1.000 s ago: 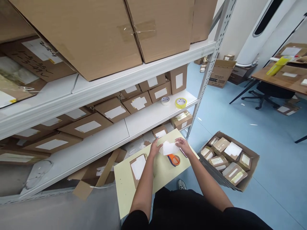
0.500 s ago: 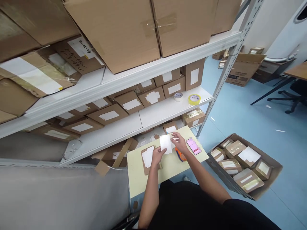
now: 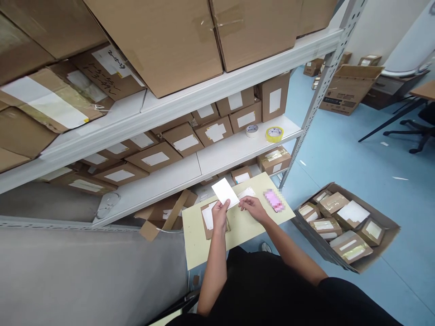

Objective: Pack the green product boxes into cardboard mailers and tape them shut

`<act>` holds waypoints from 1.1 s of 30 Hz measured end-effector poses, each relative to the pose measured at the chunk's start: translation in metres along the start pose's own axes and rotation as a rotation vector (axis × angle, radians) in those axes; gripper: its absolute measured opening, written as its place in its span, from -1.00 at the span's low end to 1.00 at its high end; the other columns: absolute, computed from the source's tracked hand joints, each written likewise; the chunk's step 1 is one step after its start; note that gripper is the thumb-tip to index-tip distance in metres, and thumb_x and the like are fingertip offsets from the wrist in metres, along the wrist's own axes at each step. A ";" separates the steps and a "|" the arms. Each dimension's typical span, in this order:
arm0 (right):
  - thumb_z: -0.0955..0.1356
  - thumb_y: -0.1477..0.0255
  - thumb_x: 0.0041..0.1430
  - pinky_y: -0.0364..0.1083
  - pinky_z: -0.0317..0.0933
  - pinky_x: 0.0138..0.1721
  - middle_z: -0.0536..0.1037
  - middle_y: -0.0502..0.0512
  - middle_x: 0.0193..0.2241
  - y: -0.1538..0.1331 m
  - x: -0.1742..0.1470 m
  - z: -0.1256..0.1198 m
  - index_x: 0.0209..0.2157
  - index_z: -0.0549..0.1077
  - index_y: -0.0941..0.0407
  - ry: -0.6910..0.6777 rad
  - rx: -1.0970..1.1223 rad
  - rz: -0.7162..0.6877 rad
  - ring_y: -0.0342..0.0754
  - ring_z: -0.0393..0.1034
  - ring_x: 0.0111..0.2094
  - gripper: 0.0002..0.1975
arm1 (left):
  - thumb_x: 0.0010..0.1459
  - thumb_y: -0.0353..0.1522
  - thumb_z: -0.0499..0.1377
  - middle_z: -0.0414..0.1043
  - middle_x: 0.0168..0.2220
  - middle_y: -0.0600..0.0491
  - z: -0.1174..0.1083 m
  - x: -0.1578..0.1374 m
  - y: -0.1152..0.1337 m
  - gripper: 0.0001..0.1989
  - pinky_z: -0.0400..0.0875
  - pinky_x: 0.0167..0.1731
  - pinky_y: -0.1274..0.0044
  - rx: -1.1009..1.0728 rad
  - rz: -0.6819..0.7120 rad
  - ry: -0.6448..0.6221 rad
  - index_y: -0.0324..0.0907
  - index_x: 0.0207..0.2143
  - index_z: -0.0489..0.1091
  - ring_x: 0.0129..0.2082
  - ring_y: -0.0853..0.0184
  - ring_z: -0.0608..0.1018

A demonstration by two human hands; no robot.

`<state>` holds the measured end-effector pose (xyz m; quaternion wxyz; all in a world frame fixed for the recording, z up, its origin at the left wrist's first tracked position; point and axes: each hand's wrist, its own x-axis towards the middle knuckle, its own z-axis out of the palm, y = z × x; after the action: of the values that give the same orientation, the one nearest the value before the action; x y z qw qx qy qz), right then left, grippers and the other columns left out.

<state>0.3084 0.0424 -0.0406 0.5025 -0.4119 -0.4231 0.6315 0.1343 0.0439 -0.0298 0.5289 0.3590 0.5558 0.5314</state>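
Observation:
My left hand (image 3: 220,214) grips a white paper sheet (image 3: 224,191) by its lower edge, thumb on top, and holds it tilted above the small table (image 3: 193,253). At the sheet's lower right corner, the fingers of my right hand (image 3: 253,207) are pinched together on the edge. Beneath my left hand lies a small cardboard box (image 3: 206,228) with a white label on it, partly covered. Another white paper (image 3: 247,193) rests on the tabletop just behind my right hand. A pink phone (image 3: 273,200) lies to the right.
Labelled cardboard boxes line the shelf (image 3: 224,156) ahead, with white tape (image 3: 252,131) and yellow tape (image 3: 274,134) near its right end. A large open carton (image 3: 384,244) of small parcels stands on the floor at right. An opened box (image 3: 149,230) sits left of the table.
The white sheet has moved up and left and turned with my left hand. My right hand's fingers have closed at its corner. The orange-handled item beside it no longer shows.

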 end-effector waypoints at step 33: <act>0.39 0.02 0.24 -0.04 0.34 -0.22 0.56 0.00 -0.39 0.012 0.006 0.064 -0.37 0.40 0.00 -0.122 -0.121 0.076 0.00 0.48 -0.31 -0.66 | 0.04 0.02 0.37 0.62 -0.14 -0.11 -0.049 -0.017 -0.006 -0.54 0.54 -0.19 0.42 0.169 0.087 -0.034 -0.16 -0.21 0.66 -0.15 0.14 0.61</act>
<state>0.2440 0.0387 -0.0331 0.4256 -0.4180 -0.4744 0.6474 0.0908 0.0158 -0.0378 0.4826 0.4350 0.5734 0.4991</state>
